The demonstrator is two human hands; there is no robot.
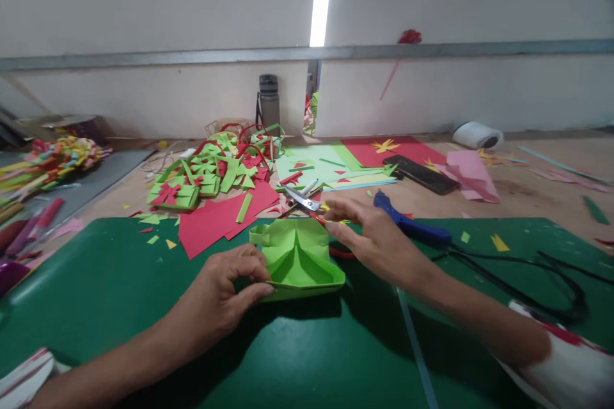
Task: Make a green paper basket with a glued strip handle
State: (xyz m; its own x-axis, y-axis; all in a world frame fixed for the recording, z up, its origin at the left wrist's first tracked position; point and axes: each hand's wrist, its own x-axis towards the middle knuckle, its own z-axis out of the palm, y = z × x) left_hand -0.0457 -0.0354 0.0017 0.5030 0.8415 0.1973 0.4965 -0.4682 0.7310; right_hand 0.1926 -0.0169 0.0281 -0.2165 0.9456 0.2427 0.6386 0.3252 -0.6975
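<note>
Fingers (254,291) of left hand (218,300) pinching green folded paper (297,259) flat on the table's green mat (119,287), right hand (378,239) loosely spread, reaching toward scissors (304,201) just beyond; risk: creases springing open if the pinch slackens.

No readable text in this view.

No letter, number, brand or sign can be read on anything here. The grey bottle (268,100) by the wall has a plain side, with no label that can be made out. The dark phone (421,173) lies with a black screen and shows no mark. The blue glue gun (410,223) and the scissors (304,199) are too small and blurred to show any brand. The coloured papers carry only cut shapes, not writing.
</note>
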